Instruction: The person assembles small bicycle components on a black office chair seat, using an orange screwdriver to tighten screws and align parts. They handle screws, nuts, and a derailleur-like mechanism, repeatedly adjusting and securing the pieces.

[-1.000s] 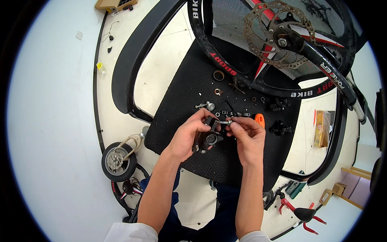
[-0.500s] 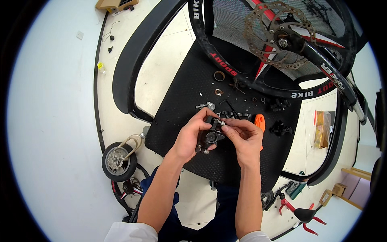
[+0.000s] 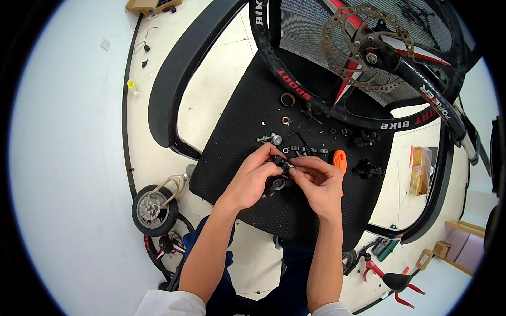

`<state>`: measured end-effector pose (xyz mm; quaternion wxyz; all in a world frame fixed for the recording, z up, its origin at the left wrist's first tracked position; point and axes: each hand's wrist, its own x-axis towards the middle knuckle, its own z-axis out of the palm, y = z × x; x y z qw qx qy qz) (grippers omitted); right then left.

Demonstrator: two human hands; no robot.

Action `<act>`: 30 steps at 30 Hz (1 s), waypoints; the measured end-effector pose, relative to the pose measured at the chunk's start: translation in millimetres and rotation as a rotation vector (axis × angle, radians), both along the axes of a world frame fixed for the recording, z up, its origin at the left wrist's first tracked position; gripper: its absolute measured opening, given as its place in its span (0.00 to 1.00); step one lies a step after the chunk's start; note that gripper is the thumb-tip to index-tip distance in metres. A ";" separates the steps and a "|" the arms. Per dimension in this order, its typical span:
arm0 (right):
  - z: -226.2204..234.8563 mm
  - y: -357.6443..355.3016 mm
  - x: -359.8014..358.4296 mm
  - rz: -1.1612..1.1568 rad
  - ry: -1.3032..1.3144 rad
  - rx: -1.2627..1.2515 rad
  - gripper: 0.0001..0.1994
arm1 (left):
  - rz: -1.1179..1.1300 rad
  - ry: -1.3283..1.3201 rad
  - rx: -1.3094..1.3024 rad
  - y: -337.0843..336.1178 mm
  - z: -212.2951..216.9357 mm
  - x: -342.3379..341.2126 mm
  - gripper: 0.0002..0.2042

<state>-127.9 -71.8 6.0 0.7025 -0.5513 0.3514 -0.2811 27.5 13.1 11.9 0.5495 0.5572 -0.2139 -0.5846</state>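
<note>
My left hand [image 3: 249, 179] grips a black disc brake caliper [image 3: 277, 185] over the chair seat, thumb and fingers wrapped round its upper part. The caliper's round body shows below the thumb; much of the rest is hidden behind the fingers. From the other side, my right hand [image 3: 321, 185] is closed in a pinch on a small silver bolt-like piece [image 3: 290, 166] at the caliper's edge. Just beyond the hands lie a silver bolt with a round head [image 3: 275, 139], a black hex key [image 3: 301, 140] and a row of small metal parts [image 3: 312, 150].
The black chair seat [image 3: 237, 126] carries an orange-handled tool [image 3: 339, 159], a metal ring [image 3: 287, 99] and black parts [image 3: 369, 168]. A bicycle wheel with a brake disc [image 3: 337, 47] rests across its far side. Armrests [image 3: 176, 73] flank the seat; a small wheel [image 3: 154, 210] stands at left.
The caliper has turned in my left hand, so less of its body shows. My left thumb and fingers have closed further over it; my right hand keeps its pinch.
</note>
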 end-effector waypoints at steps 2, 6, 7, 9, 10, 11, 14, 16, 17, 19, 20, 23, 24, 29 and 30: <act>-1.1 0.3 1.1 0.015 0.047 -0.029 0.10 | 0.010 -0.054 0.023 1.1 -2.9 0.5 0.10; -4.8 0.1 1.4 0.037 0.128 -0.075 0.09 | -0.044 -0.235 0.012 3.8 -8.8 3.7 0.13; -5.5 -0.2 1.0 0.040 0.140 -0.079 0.09 | -0.061 -0.238 0.025 4.0 -7.7 4.4 0.14; -4.1 0.4 2.1 0.035 0.140 -0.068 0.08 | -0.067 -0.230 0.008 6.5 -8.3 4.5 0.16; -3.6 0.9 2.9 0.033 0.139 -0.063 0.08 | -0.070 -0.226 -0.001 7.7 -8.5 4.8 0.16; -3.9 0.8 2.8 0.034 0.142 -0.045 0.08 | -0.092 -0.251 0.015 7.6 -7.1 5.7 0.16; -4.0 1.3 3.4 0.034 0.156 -0.010 0.08 | -0.127 -0.334 0.032 7.1 -1.2 7.8 0.17; -2.6 2.1 4.8 0.031 0.174 -0.013 0.08 | -0.112 -0.404 -0.001 7.9 0.1 7.0 0.17; -2.3 2.5 5.3 0.031 0.192 -0.029 0.08 | -0.113 -0.458 -0.026 7.3 1.4 6.2 0.17; -1.9 3.5 6.6 0.032 0.228 -0.059 0.07 | -0.114 -0.565 -0.075 6.4 6.0 4.8 0.15; -2.9 3.7 6.2 0.041 0.238 -0.079 0.07 | -0.124 -0.548 -0.037 6.1 10.0 4.7 0.15; -5.9 6.6 7.3 0.080 0.277 -0.149 0.07 | -0.134 -0.574 0.014 10.0 16.4 6.1 0.13; -6.0 8.9 9.0 0.100 0.296 -0.181 0.07 | -0.123 -0.635 -0.013 14.4 14.1 7.2 0.12; -4.5 21.1 15.3 0.173 0.409 -0.278 0.07 | -0.213 -0.763 0.002 26.1 11.0 11.3 0.11; -4.9 21.9 15.5 0.182 0.420 -0.285 0.07 | -0.206 -0.767 -0.015 27.7 5.9 10.7 0.11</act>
